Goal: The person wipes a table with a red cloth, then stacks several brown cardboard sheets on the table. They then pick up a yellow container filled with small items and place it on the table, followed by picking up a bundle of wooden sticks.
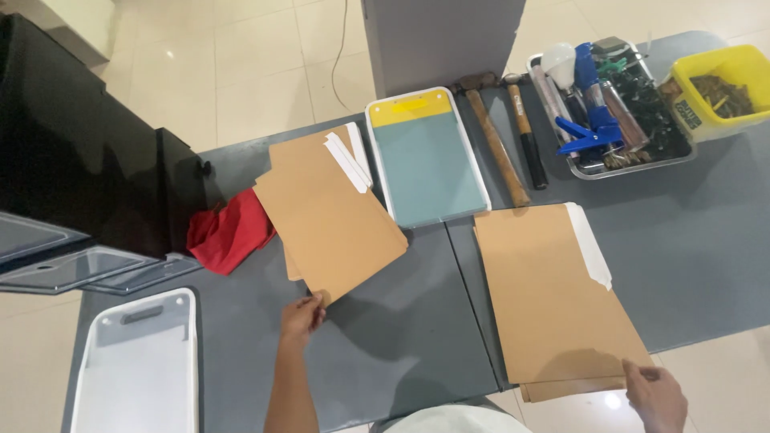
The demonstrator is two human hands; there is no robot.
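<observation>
1. down near the front edge of the grey table (401,337), the left hand (302,317) is pinching the near corner of a brown folder (329,220), fingers curled closed on its edge.
2. that folder is lying tilted on top of another brown folder, with white tabs (350,158) showing at its far end, just beside a red cloth (230,232).
3. over on the other side, the right hand (656,394) is gripping the near right corner of a second brown folder (553,293), fingers closed over the edge where it is overhanging the table.
4. this second folder is sitting on more brown sheets, a white tab (589,244) peeking out along its right side.
5. between the two folders, further back, a yellow-and-teal tray (427,156) is lying flat, with two hammers (513,136) just beside it.
6. beyond those, a metal tray of tools (609,104) and a yellow tub (718,88) are standing at the far right.
7. a white tray (140,365) is resting at the near left.
</observation>
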